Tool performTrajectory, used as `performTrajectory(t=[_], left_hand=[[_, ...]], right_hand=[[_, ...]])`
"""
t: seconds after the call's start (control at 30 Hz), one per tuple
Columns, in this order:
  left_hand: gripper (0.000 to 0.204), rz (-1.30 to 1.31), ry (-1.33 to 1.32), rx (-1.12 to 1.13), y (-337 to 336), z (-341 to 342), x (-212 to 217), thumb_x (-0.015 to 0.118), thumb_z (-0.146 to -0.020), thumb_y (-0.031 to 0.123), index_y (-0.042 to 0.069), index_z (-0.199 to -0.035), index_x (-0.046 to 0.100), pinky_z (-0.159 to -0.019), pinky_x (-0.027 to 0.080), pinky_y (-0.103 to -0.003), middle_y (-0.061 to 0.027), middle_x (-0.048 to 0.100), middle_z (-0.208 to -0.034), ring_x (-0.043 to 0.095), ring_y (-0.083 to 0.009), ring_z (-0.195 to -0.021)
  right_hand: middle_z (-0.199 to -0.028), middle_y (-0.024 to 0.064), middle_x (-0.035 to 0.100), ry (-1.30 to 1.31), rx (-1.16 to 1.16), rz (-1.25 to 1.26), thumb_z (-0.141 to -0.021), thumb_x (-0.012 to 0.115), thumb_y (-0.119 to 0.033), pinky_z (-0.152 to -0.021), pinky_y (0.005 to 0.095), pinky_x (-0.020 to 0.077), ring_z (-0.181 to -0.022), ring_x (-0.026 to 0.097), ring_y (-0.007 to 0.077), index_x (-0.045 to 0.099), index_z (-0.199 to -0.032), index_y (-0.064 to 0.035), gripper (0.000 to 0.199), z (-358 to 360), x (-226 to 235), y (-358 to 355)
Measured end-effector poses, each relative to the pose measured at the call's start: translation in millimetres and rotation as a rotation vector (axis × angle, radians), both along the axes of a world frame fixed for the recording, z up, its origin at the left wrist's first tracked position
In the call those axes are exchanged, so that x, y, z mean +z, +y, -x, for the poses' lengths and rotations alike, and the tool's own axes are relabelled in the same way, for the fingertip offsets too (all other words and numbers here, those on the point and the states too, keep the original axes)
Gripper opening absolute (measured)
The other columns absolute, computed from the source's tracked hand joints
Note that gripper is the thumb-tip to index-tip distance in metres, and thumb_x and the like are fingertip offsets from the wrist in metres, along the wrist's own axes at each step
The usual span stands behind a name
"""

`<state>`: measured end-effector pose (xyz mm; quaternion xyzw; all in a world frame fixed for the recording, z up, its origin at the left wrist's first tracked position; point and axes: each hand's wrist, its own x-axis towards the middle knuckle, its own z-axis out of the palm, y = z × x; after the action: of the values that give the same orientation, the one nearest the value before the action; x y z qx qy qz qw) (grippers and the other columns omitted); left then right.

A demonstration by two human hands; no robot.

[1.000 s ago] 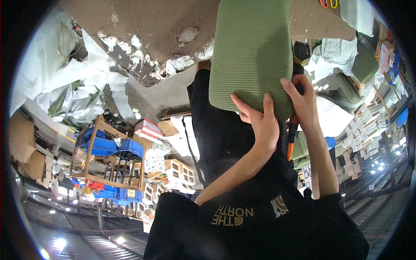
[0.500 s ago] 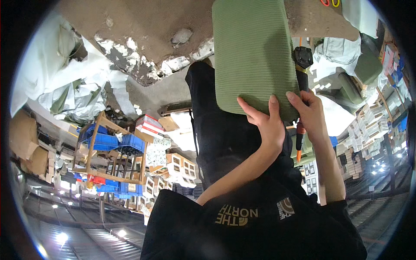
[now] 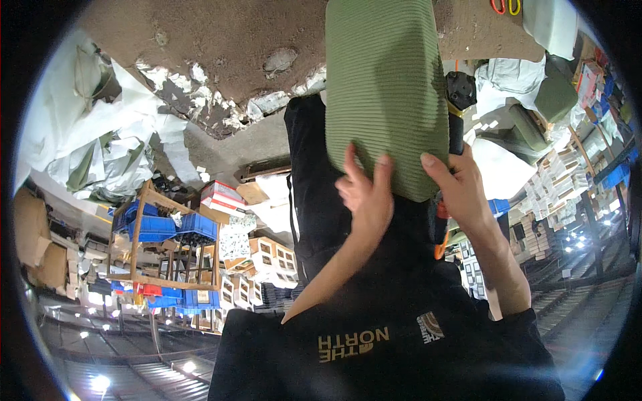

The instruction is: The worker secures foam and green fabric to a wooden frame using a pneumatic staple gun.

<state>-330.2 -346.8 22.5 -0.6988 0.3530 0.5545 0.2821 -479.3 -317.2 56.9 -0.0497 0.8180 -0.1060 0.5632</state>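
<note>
A long padded panel in green ribbed fabric (image 3: 388,87) reaches from the upper edge down over my lap. My left hand (image 3: 366,200) is at its near end with fingers apart; index finger and thumb lie over the fabric and the other fingers are bent. At the panel's right edge, the thumb of my right hand (image 3: 461,187) lies on the fabric. The other right fingers curl behind, around the handle of a black air staple gun (image 3: 461,90), largely hidden by panel and hand. An orange hose (image 3: 441,246) shows below that hand.
A brown worktable (image 3: 221,40) with a torn, white-flecked edge lies ahead. Red and yellow scissor handles (image 3: 506,7) are at its upper right. White wrapping (image 3: 100,154) lies left, above a wooden rack (image 3: 137,227) of blue bins (image 3: 152,228). More green pads (image 3: 528,127) are on the right.
The panel's near end has come closer to me. My left hand has shifted left and down, its fingers more bent. The staple gun's lower end has become more hidden.
</note>
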Motion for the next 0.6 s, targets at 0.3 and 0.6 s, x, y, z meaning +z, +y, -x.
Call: performTrajectory(t=[0.3,0.6], left_hand=[[0.07,-0.146,0.383,0.487,-77,-53,-169,0.03,-0.101,0.053,-0.007,-0.128,0.052,-0.097,0.041,-0.036,-0.0258,0.062,-0.117,0.058,-0.0301,-0.112],[0.063,-0.126,0.569,0.68,31,-66,-160,0.024,-0.103,0.05,0.002,-0.139,0.04,-0.091,0.049,-0.036,-0.0183,0.059,-0.122,0.06,-0.0245,-0.111]], right_hand=[[-0.109,0.0115,0.048,-0.242,-0.362,-0.175,-0.095,0.059,-0.029,-0.081,0.032,0.0443,-0.092,0.052,0.0163,0.064,-0.091,0.0115,0.041,-1,4,-36],[-0.103,0.0117,0.053,-0.065,-0.067,-0.107,-0.093,0.061,-0.027,-0.075,0.0293,0.0446,-0.088,0.055,0.0158,0.067,-0.081,0.0078,0.037,-50,23,-74]])
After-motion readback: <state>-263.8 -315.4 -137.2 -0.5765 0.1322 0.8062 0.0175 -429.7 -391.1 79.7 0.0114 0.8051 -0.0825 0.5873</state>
